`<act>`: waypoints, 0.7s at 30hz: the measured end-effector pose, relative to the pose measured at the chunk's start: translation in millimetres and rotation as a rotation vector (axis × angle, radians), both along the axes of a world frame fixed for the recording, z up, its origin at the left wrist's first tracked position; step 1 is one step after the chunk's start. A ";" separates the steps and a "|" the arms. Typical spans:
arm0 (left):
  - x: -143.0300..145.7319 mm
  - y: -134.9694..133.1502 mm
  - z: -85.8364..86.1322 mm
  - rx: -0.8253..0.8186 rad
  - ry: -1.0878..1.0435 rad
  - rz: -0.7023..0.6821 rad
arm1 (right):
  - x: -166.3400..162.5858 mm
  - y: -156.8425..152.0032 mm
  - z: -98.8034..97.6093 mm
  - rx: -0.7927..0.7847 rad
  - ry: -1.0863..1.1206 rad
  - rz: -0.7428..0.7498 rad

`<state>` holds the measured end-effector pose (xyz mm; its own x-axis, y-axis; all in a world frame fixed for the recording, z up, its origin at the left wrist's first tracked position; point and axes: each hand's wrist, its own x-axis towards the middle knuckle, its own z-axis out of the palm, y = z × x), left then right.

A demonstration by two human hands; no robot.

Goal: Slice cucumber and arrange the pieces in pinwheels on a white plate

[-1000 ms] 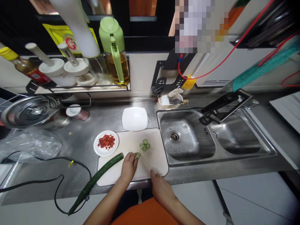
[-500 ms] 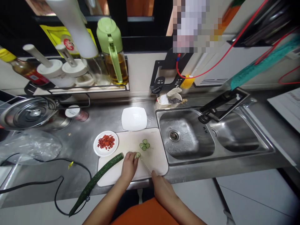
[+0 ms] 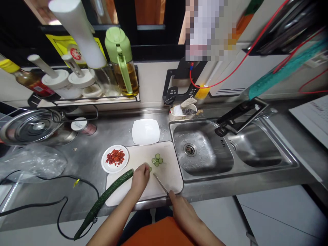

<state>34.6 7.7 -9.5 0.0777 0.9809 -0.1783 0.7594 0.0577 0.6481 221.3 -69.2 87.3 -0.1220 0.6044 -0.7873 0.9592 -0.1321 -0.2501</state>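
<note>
Board (image 3: 138, 153) | L hand (image 3: 140, 179) on cucumber (image 3: 107, 194) end | R hand (image 3: 181, 212) w/ knife (image 3: 160, 182) beside

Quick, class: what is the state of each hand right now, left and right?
Left hand: curled on the cucumber, pressing it to the board.
Right hand: closed around the knife.

Cutting board (image 3: 171, 169) under left hand (image 3: 139, 179): cucumber (image 3: 107, 196) to hand's left, slices (image 3: 157, 160) just behind, knife (image 3: 161, 183) right, plate (image 3: 105, 166) behind-left, sink (image 3: 205, 153) farther right.
</note>
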 end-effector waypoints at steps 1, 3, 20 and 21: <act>-2.9 5.8 4.1 0.005 0.044 -0.001 | 0.7 1.2 0.0 -0.002 0.005 0.002; -11.0 19.6 12.0 0.019 0.152 -0.011 | 1.9 3.7 -0.1 0.002 0.009 0.007; -74.3 17.7 28.0 0.142 0.429 -0.056 | 2.0 13.8 0.4 -0.019 0.001 0.043; -83.4 6.7 25.2 0.156 0.435 -0.027 | 2.3 14.7 1.1 -0.019 -0.006 0.045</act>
